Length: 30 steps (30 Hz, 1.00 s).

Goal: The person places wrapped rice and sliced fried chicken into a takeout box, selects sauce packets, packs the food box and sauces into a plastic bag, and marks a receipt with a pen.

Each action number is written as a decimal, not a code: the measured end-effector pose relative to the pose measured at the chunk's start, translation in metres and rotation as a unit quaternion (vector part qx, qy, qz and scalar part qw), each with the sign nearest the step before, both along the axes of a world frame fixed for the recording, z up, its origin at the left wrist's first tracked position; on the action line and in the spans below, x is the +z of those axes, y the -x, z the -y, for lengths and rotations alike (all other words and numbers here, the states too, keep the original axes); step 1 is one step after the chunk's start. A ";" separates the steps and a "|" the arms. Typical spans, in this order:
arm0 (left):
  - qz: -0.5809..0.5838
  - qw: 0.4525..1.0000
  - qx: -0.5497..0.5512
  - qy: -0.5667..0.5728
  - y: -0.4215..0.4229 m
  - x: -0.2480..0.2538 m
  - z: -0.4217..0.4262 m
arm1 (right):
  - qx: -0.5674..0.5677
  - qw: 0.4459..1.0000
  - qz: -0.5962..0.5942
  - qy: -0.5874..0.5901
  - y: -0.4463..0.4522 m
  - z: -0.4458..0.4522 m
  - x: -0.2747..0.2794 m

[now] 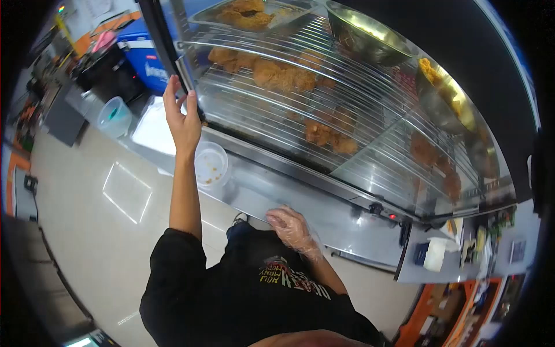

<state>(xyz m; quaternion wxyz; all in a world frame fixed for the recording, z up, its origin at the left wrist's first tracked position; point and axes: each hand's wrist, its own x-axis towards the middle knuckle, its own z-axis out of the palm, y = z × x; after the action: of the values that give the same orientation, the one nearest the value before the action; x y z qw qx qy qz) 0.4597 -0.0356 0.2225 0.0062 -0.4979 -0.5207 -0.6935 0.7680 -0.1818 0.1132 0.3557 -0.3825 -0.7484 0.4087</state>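
My left hand (184, 124), bare, reaches up to the black corner post (184, 81) of a glass-fronted food warmer (254, 141). Its thumb and fingers are apart on either side of the post, seemingly touching it, with nothing held. Low in front of my body is my right hand (292, 230), in a clear plastic glove. Its fingers are curled together and nothing shows in them. Behind the glass, fried chicken pieces (283, 75) lie on wire racks (231, 87), with more chicken (329, 136) lower down.
A round clear plastic tub (210, 164) with crumbs sits on the steel ledge (277, 194). Metal bowls (370, 37) and a chicken tray (202, 20) rest on the top rack. A blue box (144, 58) and another tub (114, 117) stand at left. Tiled floor (87, 191) lies below.
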 end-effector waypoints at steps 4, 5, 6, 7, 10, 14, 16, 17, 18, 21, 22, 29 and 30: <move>-0.039 0.998 0.043 -0.004 0.012 -0.007 -0.026 | -0.032 0.999 -0.002 -0.007 0.051 -0.019 -0.011; -0.030 0.999 0.039 -0.006 0.014 -0.005 -0.030 | -0.047 0.999 -0.006 0.002 0.066 -0.022 -0.014; -0.022 0.999 0.036 -0.004 0.012 -0.002 -0.028 | -0.062 0.998 -0.012 0.017 0.078 -0.020 -0.016; -0.016 0.999 0.034 -0.001 0.008 -0.001 -0.022 | -0.071 0.997 -0.015 0.028 0.087 -0.016 -0.016; -0.092 0.995 0.028 -0.031 0.001 0.002 -0.021 | -0.081 0.995 -0.049 0.008 0.112 -0.032 0.000; -0.114 0.989 -0.053 -0.075 -0.020 0.001 -0.026 | -0.055 0.988 -0.078 -0.124 0.125 -0.050 0.091; -0.123 0.983 -0.096 -0.095 -0.036 -0.002 -0.027 | -0.048 0.970 -0.072 -0.226 0.135 -0.062 0.151; -0.131 0.979 -0.117 -0.101 -0.043 -0.003 -0.027 | -0.048 0.955 -0.070 -0.283 0.143 -0.069 0.177; -0.127 0.973 -0.164 -0.105 -0.050 -0.005 -0.028 | -0.092 0.939 -0.029 -0.330 0.155 -0.076 0.204; -0.135 0.942 -0.292 -0.097 -0.071 -0.015 -0.029 | -0.162 0.865 0.066 -0.470 0.191 -0.124 0.263; -0.143 0.928 -0.332 -0.090 -0.077 -0.019 -0.028 | -0.180 0.844 0.117 -0.491 0.198 -0.150 0.275; -0.151 0.906 -0.384 -0.091 -0.114 -0.002 -0.026 | -0.277 0.789 0.476 -0.272 0.200 -0.273 0.324; -0.143 0.906 -0.386 -0.095 -0.117 -0.002 -0.025 | -0.276 0.796 0.472 -0.261 0.195 -0.287 0.324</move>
<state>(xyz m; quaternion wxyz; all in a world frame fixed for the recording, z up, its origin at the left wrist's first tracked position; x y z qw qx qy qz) 0.5765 -0.0103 0.2207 -0.1408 -0.7507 -0.2130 -0.6093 0.5726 0.1053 0.4367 0.1425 -0.6109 -0.7646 -0.1480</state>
